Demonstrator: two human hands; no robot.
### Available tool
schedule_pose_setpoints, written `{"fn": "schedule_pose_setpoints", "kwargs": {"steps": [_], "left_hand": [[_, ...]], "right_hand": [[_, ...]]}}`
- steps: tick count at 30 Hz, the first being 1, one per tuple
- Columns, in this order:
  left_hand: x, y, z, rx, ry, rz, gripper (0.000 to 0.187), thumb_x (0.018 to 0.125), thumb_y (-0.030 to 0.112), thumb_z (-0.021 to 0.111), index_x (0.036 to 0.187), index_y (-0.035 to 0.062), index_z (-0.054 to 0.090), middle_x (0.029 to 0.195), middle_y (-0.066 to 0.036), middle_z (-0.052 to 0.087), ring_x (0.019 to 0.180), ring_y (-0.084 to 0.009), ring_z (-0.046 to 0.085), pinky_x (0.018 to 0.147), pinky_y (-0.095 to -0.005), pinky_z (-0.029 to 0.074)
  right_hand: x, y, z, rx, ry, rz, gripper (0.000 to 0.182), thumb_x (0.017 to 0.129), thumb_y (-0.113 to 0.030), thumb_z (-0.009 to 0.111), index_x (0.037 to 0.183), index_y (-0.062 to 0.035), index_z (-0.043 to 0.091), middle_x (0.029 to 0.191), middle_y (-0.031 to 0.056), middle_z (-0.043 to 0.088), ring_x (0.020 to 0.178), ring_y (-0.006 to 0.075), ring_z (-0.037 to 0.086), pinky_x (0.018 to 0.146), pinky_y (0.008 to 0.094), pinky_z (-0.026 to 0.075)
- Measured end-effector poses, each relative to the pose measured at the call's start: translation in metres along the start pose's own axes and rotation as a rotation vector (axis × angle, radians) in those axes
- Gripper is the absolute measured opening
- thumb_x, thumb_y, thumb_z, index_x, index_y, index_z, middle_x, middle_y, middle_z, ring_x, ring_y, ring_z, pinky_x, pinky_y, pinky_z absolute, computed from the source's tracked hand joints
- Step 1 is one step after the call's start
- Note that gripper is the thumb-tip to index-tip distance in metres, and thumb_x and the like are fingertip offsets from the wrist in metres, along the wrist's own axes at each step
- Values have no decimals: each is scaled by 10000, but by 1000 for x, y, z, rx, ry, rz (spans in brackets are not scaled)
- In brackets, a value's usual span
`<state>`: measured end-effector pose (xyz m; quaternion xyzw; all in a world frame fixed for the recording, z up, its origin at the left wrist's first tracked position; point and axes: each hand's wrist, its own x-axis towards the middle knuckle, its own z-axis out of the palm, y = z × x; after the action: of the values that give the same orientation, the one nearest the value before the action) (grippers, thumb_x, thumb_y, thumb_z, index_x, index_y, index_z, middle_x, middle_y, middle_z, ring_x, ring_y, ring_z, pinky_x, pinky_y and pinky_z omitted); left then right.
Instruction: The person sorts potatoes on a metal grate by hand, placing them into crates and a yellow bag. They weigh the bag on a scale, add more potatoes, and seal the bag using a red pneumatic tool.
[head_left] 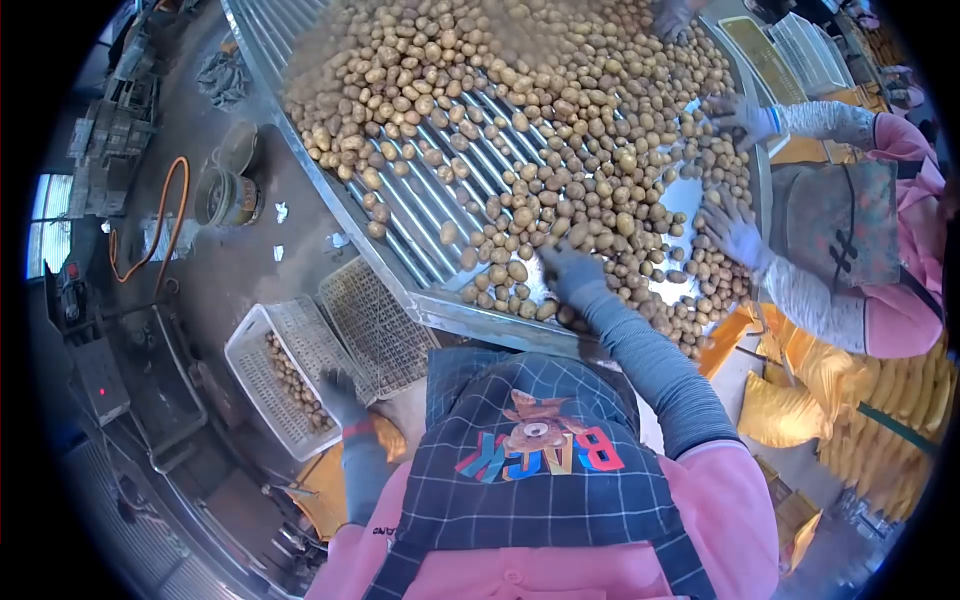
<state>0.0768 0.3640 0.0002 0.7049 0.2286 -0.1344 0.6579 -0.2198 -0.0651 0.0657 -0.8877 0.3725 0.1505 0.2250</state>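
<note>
Many potatoes point(620, 190) lie over a metal roller sorting table point(490, 330). My right hand point(572, 275), in a dark grey glove, reaches over the near edge and touches potatoes, its fingers apart and partly lost among them. Down at the left, my left hand point(345, 392), also gloved, is beside the rim of a white plastic crate point(262, 345) with some potatoes inside. Its fingers look stretched out, and I see nothing in them.
Across the right side, a co-worker's gloved hands point(737, 235) rest among the potatoes. Another gloved hand point(675, 20) is at the far edge. An empty-looking crate point(375, 320) stands below the table, buckets point(225, 195) farther left, and yellow sacks point(785, 410) at right.
</note>
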Motion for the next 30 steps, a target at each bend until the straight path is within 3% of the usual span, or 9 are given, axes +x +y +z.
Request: {"fn": "schedule_pose_setpoints", "kwargs": {"steps": [7, 9, 10, 15, 17, 18, 21, 23, 30], "left_hand": [[-106, 40, 287, 783, -621, 1240, 426, 895, 182, 602, 1275, -5, 552, 1251, -234, 567, 1130, -343, 564, 951, -398, 459], [-129, 20, 316, 1401, -1049, 768, 468, 896, 298, 599, 1280, 36, 553, 1284, -269, 527, 1209, -406, 501, 996, -419, 430], [-161, -22, 308, 1390, -516, 1319, 441, 906, 321, 589, 1257, 54, 574, 1290, -253, 529, 1208, -392, 512, 1002, -406, 433], [-116, 45, 323, 976, -1755, 415, 521, 910, 366, 612, 1324, 60, 530, 1364, -183, 517, 1242, -333, 513, 1051, -406, 395], [-21, 74, 363, 937, -1185, 967, 435, 913, 251, 616, 1293, 53, 543, 1285, -156, 571, 1155, -257, 560, 991, -373, 436], [-1, 114, 383, 345, -1088, 422, 394, 906, 232, 616, 1262, 78, 550, 1246, -146, 576, 1129, -284, 566, 969, -380, 450], [94, 210, 437, 1040, -236, 1239, 590, 841, 468, 631, 1286, 95, 526, 1289, -135, 534, 1189, -319, 510, 974, -419, 439], [106, 205, 452, 1222, -152, 1199, 657, 814, 530, 622, 1300, 98, 521, 1291, -138, 534, 1211, -331, 492, 999, -436, 414], [-41, 162, 428, 1622, -681, 839, 746, 781, 695, 519, 1315, 176, 552, 1349, -169, 529, 1283, -374, 452, 1103, -586, 211]], "right_hand": [[2, -14, -25, 404, 193, -3, 526, 791, -331, 649, 1271, -177, 499, 1219, 128, 583, 1105, 328, 599, 910, 418, 486], [-12, -24, -4, 389, 70, -129, 619, 800, -366, 622, 1368, -197, 446, 1341, 163, 502, 1209, 326, 527, 961, 415, 459], [-19, -24, 4, 432, 56, -128, 626, 796, -367, 627, 1371, -198, 445, 1375, 166, 468, 1195, 335, 533, 974, 418, 452], [-96, 32, 23, 731, 394, 163, 471, 718, -192, 747, 1154, -65, 624, 1068, 146, 642, 998, 246, 633, 866, 342, 500], [-131, 78, 54, 613, 539, 184, 474, 733, -194, 746, 1160, -38, 615, 1057, 143, 645, 984, 244, 635, 855, 342, 504], [-148, 82, 51, 644, 567, 226, 467, 742, -178, 741, 1163, -25, 610, 1052, 138, 649, 975, 243, 636, 850, 341, 506], [-177, 90, 63, 781, 750, 207, 451, 746, -104, 715, 1164, 19, 595, 979, 111, 654, 926, 235, 634, 829, 333, 514], [-193, 59, 45, 1408, 609, 485, 425, 754, -72, 688, 1153, 37, 590, 931, 94, 642, 883, 212, 632, 802, 320, 520], [-154, 88, 82, 801, 722, 489, 422, 777, -161, 687, 1138, 41, 602, 949, 121, 653, 878, 192, 635, 807, 319, 517]]}}
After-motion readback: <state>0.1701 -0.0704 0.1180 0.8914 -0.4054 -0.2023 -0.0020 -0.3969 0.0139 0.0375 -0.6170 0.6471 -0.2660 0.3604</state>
